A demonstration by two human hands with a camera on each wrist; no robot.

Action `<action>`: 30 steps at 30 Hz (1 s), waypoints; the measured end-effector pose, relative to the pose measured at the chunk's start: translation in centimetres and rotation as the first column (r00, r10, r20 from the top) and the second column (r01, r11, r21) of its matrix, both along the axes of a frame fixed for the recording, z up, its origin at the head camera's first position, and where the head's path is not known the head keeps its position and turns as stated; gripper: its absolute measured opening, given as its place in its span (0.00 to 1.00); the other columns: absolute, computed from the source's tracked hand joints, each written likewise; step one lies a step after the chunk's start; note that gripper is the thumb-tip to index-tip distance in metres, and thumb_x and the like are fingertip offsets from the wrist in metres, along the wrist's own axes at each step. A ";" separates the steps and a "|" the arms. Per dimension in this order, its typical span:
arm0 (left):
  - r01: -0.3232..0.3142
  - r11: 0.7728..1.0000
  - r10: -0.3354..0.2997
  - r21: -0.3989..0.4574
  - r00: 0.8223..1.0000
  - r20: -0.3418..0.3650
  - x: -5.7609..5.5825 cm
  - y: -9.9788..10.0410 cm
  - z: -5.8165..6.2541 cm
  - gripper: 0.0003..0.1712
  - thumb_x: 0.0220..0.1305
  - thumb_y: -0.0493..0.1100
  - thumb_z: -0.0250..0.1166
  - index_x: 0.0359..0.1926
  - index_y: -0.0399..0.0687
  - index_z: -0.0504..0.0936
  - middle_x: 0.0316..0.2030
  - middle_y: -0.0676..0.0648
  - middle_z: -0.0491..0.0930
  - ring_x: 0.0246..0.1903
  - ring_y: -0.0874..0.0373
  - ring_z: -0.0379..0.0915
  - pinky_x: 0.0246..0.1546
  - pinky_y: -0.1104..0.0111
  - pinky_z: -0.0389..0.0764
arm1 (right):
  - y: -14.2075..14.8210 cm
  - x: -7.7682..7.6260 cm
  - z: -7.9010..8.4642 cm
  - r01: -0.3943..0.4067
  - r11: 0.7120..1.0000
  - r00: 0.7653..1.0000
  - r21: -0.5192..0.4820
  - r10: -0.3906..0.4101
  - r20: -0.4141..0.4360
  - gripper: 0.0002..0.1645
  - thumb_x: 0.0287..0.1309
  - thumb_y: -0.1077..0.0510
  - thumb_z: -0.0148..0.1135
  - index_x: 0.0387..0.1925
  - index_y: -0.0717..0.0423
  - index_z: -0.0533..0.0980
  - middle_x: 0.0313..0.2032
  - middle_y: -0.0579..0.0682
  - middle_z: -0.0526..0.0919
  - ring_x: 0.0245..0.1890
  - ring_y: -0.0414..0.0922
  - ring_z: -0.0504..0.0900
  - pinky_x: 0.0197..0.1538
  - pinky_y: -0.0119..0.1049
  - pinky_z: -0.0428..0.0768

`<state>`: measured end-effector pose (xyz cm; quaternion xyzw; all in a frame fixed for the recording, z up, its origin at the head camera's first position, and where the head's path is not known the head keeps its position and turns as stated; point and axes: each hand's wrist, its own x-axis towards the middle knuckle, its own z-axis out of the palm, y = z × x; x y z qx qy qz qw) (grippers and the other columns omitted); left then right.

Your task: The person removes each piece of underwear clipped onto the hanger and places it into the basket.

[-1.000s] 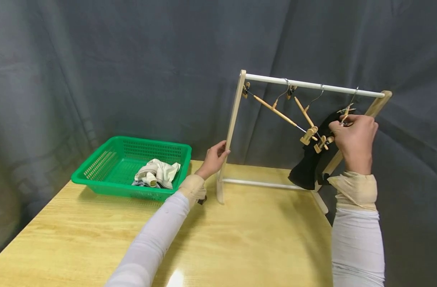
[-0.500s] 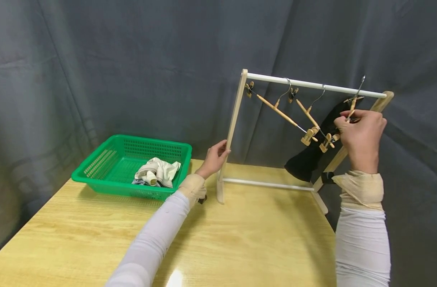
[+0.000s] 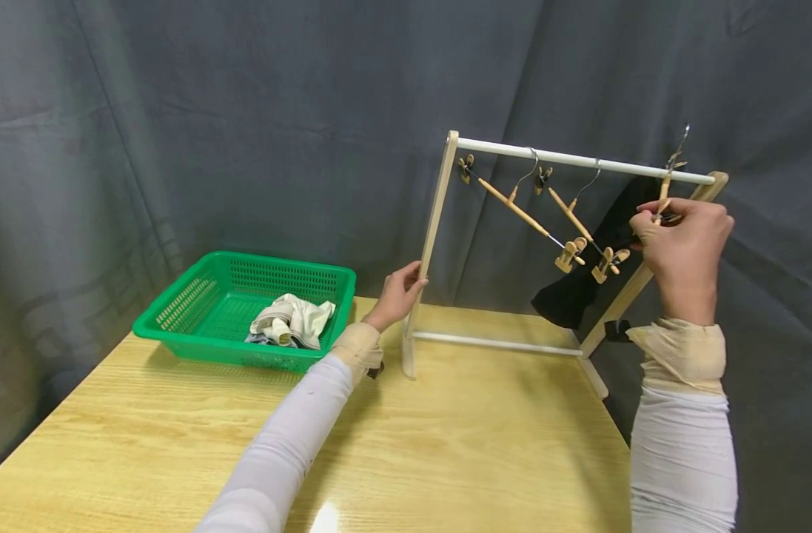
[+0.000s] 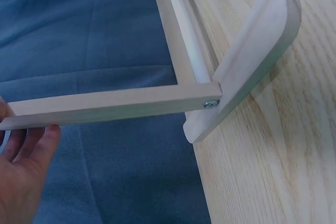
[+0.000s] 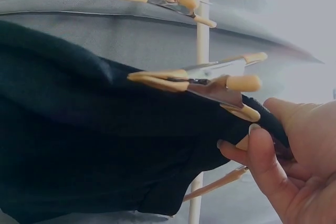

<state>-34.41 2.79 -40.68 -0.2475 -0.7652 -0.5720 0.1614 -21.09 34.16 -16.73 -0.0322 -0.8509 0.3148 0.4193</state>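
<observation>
Curtain (image 3: 279, 133) bkgd; hanger (image 3: 665, 187) (R fingers (image 5: 269, 171))

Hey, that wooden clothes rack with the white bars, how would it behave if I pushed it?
The clothes rack is probably light for its size, given its slim uprights and thin bars. Pushed near the top, it could tip, since it stands tall on short feet. It might also slide: the tabletop looks smooth and glossy.

My left sleeve (image 3: 292, 437): white, long, lightly creased
My right sleeve (image 3: 683, 459): white, finely wrinkled
My cuffs (image 3: 690, 352): beige, crumpled bands, one per wrist
Beside each cuff: a small black piece (image 3: 617, 330)
My hands (image 3: 688, 248): bare, fingers uncovered
</observation>
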 end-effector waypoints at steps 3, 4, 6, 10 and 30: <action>0.015 1.000 -0.015 -0.011 1.000 0.001 -0.1 0.0 0.0 0.25 0.65 0.43 0.55 0.62 0.41 0.66 0.45 0.41 0.77 0.46 0.56 0.74 0.47 0.68 0.76 | 0.4 0.3 -0.1 -0.006 1.000 1.000 -0.009 0.006 -0.002 0.17 0.52 0.58 0.55 0.40 0.62 0.81 0.25 0.40 0.73 0.16 0.26 0.74 0.21 0.17 0.71; 0.021 1.000 -0.021 -0.015 1.000 0.003 -0.1 0.0 0.0 0.26 0.65 0.43 0.55 0.62 0.41 0.66 0.46 0.41 0.77 0.46 0.56 0.74 0.47 0.67 0.76 | 0.6 0.4 -0.1 -0.002 1.000 1.000 -0.002 0.002 -0.005 0.17 0.52 0.57 0.55 0.40 0.62 0.81 0.24 0.39 0.73 0.16 0.26 0.74 0.21 0.17 0.71; 0.023 1.000 -0.023 -0.017 1.000 0.007 -0.1 -0.1 0.0 0.26 0.65 0.43 0.55 0.63 0.41 0.66 0.46 0.41 0.77 0.47 0.55 0.74 0.47 0.67 0.76 | 0.8 0.5 -0.1 -0.002 1.000 1.000 0.010 0.002 -0.010 0.16 0.51 0.57 0.55 0.39 0.61 0.81 0.23 0.37 0.73 0.15 0.27 0.74 0.19 0.17 0.71; 0.011 1.000 -0.010 -0.019 1.000 0.018 0.0 -0.4 0.1 0.28 0.65 0.44 0.55 0.64 0.41 0.64 0.48 0.42 0.76 0.48 0.55 0.74 0.47 0.67 0.76 | 1.3 0.5 -0.2 -0.013 1.000 1.000 0.023 0.014 -0.027 0.16 0.51 0.58 0.54 0.38 0.61 0.82 0.22 0.36 0.74 0.15 0.28 0.74 0.19 0.18 0.71; 0.021 0.999 -0.020 -0.030 0.999 0.028 -0.2 -0.4 -0.1 0.29 0.65 0.45 0.54 0.65 0.43 0.63 0.49 0.40 0.76 0.48 0.54 0.73 0.47 0.66 0.76 | 2.3 3.3 -2.6 -0.002 0.995 0.997 -0.104 -0.006 -0.073 0.14 0.51 0.56 0.58 0.36 0.59 0.83 0.25 0.39 0.78 0.15 0.33 0.76 0.18 0.19 0.71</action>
